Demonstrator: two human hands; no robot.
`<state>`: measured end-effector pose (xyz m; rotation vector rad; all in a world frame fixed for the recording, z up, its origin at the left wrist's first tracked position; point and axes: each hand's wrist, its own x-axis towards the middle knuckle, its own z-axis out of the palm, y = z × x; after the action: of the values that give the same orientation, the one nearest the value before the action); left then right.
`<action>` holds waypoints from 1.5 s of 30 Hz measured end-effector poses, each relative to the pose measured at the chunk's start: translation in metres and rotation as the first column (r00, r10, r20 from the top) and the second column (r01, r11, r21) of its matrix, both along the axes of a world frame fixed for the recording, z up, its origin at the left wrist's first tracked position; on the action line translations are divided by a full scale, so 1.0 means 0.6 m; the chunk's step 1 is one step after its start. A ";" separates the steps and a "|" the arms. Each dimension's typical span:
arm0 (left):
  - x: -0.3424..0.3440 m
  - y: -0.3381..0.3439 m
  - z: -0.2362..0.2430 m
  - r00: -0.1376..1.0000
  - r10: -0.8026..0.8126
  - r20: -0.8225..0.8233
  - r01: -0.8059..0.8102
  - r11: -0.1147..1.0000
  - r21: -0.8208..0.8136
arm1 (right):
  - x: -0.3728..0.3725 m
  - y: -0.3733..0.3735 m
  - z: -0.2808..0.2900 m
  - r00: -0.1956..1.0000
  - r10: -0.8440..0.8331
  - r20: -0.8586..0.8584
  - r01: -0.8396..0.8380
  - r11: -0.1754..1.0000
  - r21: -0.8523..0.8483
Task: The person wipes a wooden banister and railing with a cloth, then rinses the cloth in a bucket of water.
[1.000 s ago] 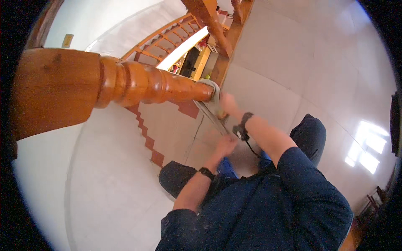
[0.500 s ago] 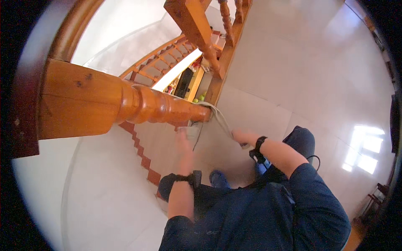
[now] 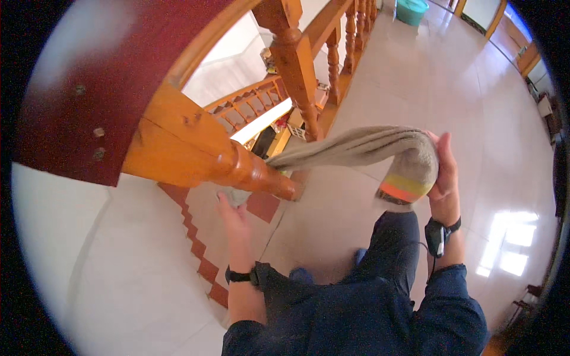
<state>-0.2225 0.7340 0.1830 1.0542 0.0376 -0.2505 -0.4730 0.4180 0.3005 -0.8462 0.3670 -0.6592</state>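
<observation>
A long grey-beige cloth (image 3: 362, 145), apparently a towel, passes round behind the turned wooden post (image 3: 240, 169). Its right end droops over my right hand (image 3: 446, 175) and shows yellow, orange and dark stripes. That hand is closed on the cloth with the thumb up; most of its fingers are hidden behind the fabric. On the other side of the post, my left hand (image 3: 233, 216) grips a pale end of the cloth, thumb raised. Between post and right hand the cloth is stretched out above the floor.
A dark red handrail (image 3: 77, 113) tops the post at the upper left. More balusters (image 3: 297, 65) line the stairwell, with lower stairs visible through them. Red zigzag tiles (image 3: 208, 270) edge the pale floor. A teal bucket (image 3: 411, 10) stands far off.
My right hand has moved right and up, drawing the cloth out wide so its striped end shows. My left hand has shifted left and slightly down. The view has shifted along the railing.
</observation>
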 end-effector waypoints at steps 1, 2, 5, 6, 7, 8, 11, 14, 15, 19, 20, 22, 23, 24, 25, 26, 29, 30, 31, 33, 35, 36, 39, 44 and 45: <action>-0.003 0.005 -0.008 1.000 0.003 0.013 -0.003 1.000 -0.014 | -0.001 0.006 0.007 0.998 -0.063 0.016 0.062 0.996 0.066; -0.013 0.020 -0.027 0.993 -0.102 -0.062 0.106 0.993 0.059 | -0.007 0.008 0.014 0.998 -0.063 0.029 0.061 0.997 0.054; -0.084 0.005 -0.059 0.948 -0.106 -0.301 0.173 0.963 0.207 | -0.055 0.000 0.028 0.994 -0.098 -0.040 0.076 0.927 -0.367; -0.111 0.009 -0.085 0.937 -0.120 -0.329 0.202 0.952 0.228 | -0.059 -0.002 0.033 0.995 -0.093 -0.025 0.078 0.928 -0.364; -0.136 0.010 -0.111 0.924 -0.135 -0.358 0.233 0.940 0.248 | -0.062 -0.006 0.036 0.971 -0.140 0.195 0.201 0.919 -0.340; -0.163 -0.011 -0.104 0.903 -0.288 -0.319 0.381 0.880 0.284 | -0.073 0.002 0.069 0.894 -0.182 0.410 0.330 0.886 -0.326; -0.209 -0.095 -0.067 0.828 -0.541 -0.147 0.546 0.718 0.431 | -0.065 -0.028 0.125 0.874 -0.195 0.444 0.284 0.948 -0.142; -0.196 -0.163 0.001 0.780 -0.578 0.239 0.361 0.728 0.583 | 0.008 -0.031 0.190 0.944 0.018 0.331 0.128 0.901 -0.414; -0.193 -0.196 0.021 0.734 -0.509 0.449 0.198 0.793 0.576 | 0.024 -0.039 0.216 0.966 0.153 0.211 -0.004 0.819 -0.574; -0.170 -0.303 0.155 0.474 -0.378 0.796 0.160 0.925 0.344 | 0.079 -0.046 0.220 0.951 0.282 0.125 -0.174 0.824 -0.539; -0.167 -0.325 0.177 0.471 -0.366 0.803 0.154 0.930 0.334 | 0.086 -0.048 0.221 0.949 0.315 0.024 -0.258 0.816 -0.518; -0.166 -0.354 0.210 0.400 -0.449 0.799 0.244 0.893 0.379 | 0.095 -0.021 0.228 0.934 0.354 -0.045 -0.324 0.788 -0.524; -0.163 -0.356 0.229 0.400 -0.443 0.803 0.230 0.896 0.379 | 0.105 -0.015 0.231 0.925 0.377 -0.051 -0.341 0.760 -0.553; -0.164 -0.361 0.246 0.429 -0.539 0.724 0.343 0.839 0.421 | 0.110 -0.013 0.233 0.919 0.390 -0.062 -0.351 0.732 -0.583; -0.163 -0.365 0.257 0.442 -0.632 0.636 0.454 0.770 0.449 | 0.115 -0.014 0.239 0.918 0.392 -0.060 -0.350 0.729 -0.588; -0.151 -0.373 0.248 0.441 -0.628 0.641 0.450 0.773 0.448 | 0.123 -0.019 0.246 0.934 0.356 -0.031 -0.306 0.753 -0.582; -0.141 -0.385 0.249 0.415 -0.577 0.704 0.402 0.810 0.427 | 0.149 -0.060 0.262 0.956 0.280 0.091 -0.201 0.847 -0.492; -0.135 -0.391 0.233 0.411 -0.573 0.709 0.398 0.813 0.426 | 0.155 -0.084 0.269 0.964 0.215 0.158 -0.136 0.905 -0.402; -0.112 -0.392 0.196 0.391 -0.796 0.462 0.519 0.605 0.604 | 0.171 -0.111 0.269 0.954 0.212 0.211 -0.142 0.942 -0.304; -0.092 -0.385 0.175 0.326 -0.930 0.172 0.618 0.347 0.705 | 0.204 -0.150 0.279 0.961 0.055 0.270 -0.030 0.995 -0.095; -0.071 -0.380 0.173 0.640 -0.677 0.363 0.421 0.704 0.572 | 0.252 -0.245 0.216 0.972 0.004 0.234 0.008 0.999 -0.049; -0.070 -0.380 0.191 0.637 -0.678 0.368 0.418 0.704 0.575 | 0.275 -0.282 0.174 0.983 -0.032 0.180 0.032 0.999 0.005; -0.041 -0.392 0.244 0.810 -0.268 0.521 0.108 0.943 0.316 | 0.361 -0.337 0.095 0.998 -0.028 0.047 0.036 0.985 -0.170; 0.095 -0.413 0.219 0.918 0.111 0.382 -0.199 0.959 0.201 | 0.479 -0.227 0.141 0.783 0.540 0.309 -0.554 0.831 -0.047; 0.067 -0.439 0.259 0.981 0.059 0.185 -0.073 0.995 0.073 | 0.492 -0.226 0.128 0.768 0.597 0.230 -0.598 0.798 -0.075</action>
<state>-0.1821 0.4704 0.3386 1.1490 -0.0829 -0.0919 -0.1779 0.2825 0.3772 -0.8092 -0.1372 -0.1530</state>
